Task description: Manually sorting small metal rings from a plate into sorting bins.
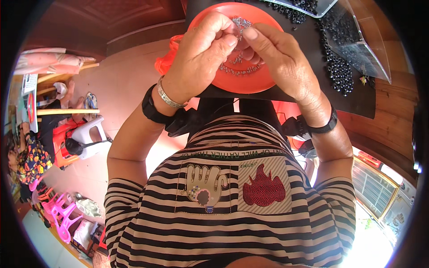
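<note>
Fingertips (230, 41) of our left hand (201, 53) and right hand (279, 58) meet, pinching something tiny, can't tell what, just above orange plate (250, 82); silvery chain pieces (241, 69) lie in plate, black beads (339, 71) right of it

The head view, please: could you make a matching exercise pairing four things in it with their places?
Things:
1. orange dish
2. silver bangle
3. clear plastic tray
4. pink plastic chair

Places:
A. on the floor, far left and low
B. on the left wrist
C. under both hands, holding small silver pieces
D. upper right, on the black board with dark beads

Pairs: 1-C, 2-B, 3-D, 4-A
</note>
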The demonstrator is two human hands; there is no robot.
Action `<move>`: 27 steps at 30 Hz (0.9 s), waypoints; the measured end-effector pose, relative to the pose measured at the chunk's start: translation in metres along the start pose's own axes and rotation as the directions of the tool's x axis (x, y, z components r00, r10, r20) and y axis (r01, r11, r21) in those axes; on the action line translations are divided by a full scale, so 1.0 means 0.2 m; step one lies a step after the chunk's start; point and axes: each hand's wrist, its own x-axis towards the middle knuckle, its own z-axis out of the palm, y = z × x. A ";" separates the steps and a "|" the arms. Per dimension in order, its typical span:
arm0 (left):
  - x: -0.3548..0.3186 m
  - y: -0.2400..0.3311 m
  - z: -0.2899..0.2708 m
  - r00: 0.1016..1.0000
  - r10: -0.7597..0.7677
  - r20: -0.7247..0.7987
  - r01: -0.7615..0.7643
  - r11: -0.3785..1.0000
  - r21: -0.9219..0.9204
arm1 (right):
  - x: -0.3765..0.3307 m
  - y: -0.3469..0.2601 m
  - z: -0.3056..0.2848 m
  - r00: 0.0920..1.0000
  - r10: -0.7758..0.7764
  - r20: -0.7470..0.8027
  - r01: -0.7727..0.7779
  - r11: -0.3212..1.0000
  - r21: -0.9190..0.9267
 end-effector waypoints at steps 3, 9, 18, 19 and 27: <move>0.00 -0.01 0.01 0.995 0.093 -0.025 -0.089 0.986 0.139 | 0.01 0.00 0.02 0.997 0.053 0.061 -0.060 0.991 0.116; 0.00 0.00 0.01 0.984 0.168 -0.067 -0.128 0.909 0.397 | 0.02 0.00 0.03 0.997 0.060 -0.046 -0.061 0.998 -0.019; 0.12 -0.12 -0.03 0.697 0.717 0.008 -0.708 0.686 0.168 | 0.04 -0.16 0.00 0.991 0.125 -0.045 -0.129 0.986 -0.108; 0.09 0.01 0.00 0.877 0.480 -0.001 -0.463 0.846 0.262 | 0.04 -0.15 0.00 0.997 0.037 -0.071 -0.047 0.988 -0.145; 0.04 0.06 -0.04 0.988 0.155 -0.002 -0.127 0.821 0.556 | 0.03 -0.03 -0.07 0.885 -0.465 0.037 0.380 0.673 -0.634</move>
